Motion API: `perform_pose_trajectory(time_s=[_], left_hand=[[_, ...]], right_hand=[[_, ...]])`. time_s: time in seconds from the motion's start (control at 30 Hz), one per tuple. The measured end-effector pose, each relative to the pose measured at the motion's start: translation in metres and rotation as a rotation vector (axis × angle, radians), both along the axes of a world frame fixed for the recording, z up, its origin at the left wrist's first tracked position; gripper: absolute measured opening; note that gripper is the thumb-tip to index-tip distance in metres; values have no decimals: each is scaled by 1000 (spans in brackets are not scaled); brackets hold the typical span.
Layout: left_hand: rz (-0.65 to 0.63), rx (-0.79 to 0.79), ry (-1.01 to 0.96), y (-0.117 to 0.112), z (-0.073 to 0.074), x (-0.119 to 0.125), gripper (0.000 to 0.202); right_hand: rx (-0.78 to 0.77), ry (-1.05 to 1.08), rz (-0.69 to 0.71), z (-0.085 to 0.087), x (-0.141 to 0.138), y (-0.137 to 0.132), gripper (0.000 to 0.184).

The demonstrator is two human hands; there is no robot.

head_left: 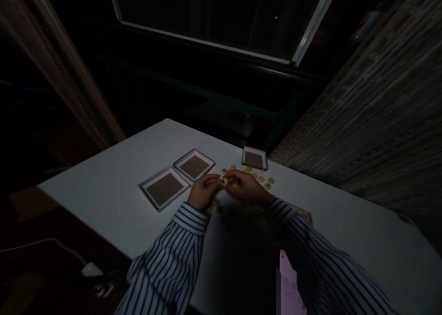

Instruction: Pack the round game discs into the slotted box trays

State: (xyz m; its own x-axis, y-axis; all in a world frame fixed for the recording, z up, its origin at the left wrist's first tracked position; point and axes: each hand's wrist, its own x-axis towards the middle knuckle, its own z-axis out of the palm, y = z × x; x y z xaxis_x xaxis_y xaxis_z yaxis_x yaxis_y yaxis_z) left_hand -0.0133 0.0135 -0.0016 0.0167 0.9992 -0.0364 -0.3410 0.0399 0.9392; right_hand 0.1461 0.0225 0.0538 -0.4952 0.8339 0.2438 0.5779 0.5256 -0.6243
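Note:
My left hand [202, 191] and my right hand [249, 187] meet over a white table [113, 186]. Their fingertips pinch a small round tan game piece [224, 181] with a dark mark on it. Both hands are closed around it. More round tan pieces [261, 178] lie scattered on the table just beyond and under my hands. Both arms wear blue-and-white striped sleeves.
Two shallow square box halves [165, 189] [194, 166] with brown insides lie left of my hands. A third small box [254, 158] sits beyond the pieces. A brick wall [373, 121] runs along the right. A dark window [221, 15] is ahead. The room is dim.

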Motion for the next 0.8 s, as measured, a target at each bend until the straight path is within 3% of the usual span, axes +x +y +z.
perform_pose_trajectory(time_s=[0.27, 0.5, 0.8], left_hand=[[8, 36, 67, 1, -1, -3, 34], [43, 29, 100, 4, -5, -5, 31], [311, 49, 226, 12, -3, -23, 34]], right_hand=[[132, -201, 35, 3, -1, -1, 32], [224, -423, 38, 9, -4, -4, 27], [183, -609, -35, 0, -1, 1, 29]])
